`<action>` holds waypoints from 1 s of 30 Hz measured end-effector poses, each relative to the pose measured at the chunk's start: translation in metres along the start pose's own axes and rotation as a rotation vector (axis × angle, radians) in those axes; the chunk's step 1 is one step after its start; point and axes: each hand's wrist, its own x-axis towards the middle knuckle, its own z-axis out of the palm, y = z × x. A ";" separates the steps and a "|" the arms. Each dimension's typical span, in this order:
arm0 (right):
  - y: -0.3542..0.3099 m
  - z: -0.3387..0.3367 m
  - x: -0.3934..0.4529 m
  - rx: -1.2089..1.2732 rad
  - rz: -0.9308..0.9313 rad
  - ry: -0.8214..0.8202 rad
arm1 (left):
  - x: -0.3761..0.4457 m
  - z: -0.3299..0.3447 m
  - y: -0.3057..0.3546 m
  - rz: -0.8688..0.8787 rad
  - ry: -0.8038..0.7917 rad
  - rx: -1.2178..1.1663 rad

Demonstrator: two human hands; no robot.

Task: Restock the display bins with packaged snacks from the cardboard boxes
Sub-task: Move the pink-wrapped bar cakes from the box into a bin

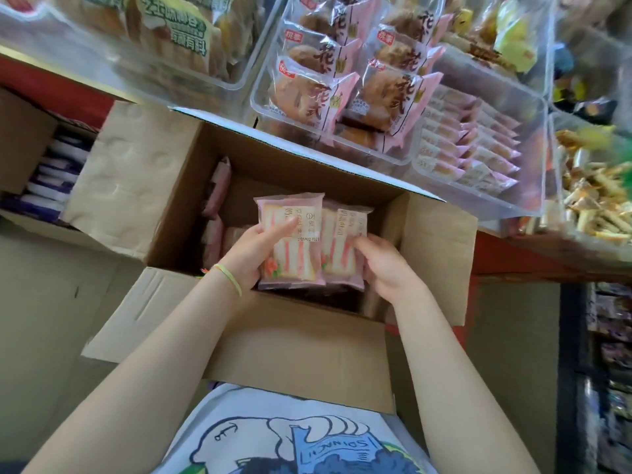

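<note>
A shop aisle, seen from low beside the shelving

A red-painted metal shelf frame [533, 258] runs across at about waist level, its edge chipped and dull; one red upright drops to the floor on the right. The floor [44, 302] underneath is plain, pale grey-beige and smooth, with a small dark scuff on the left. Further right a darker rack [608, 354] stands in shadow, its shelves crammed and hard to make out. The light is soft and even, daylight-like, brighter up top
</note>
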 end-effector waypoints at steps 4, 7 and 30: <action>-0.014 -0.043 -0.047 0.215 0.014 -0.083 | -0.009 0.033 0.001 -0.079 -0.100 0.102; -0.016 -0.069 -0.069 0.290 -0.028 -0.130 | -0.018 0.074 0.005 -0.075 -0.218 0.197; -0.169 -0.286 0.055 -1.334 -0.488 0.420 | 0.100 0.301 -0.002 0.012 -0.016 0.415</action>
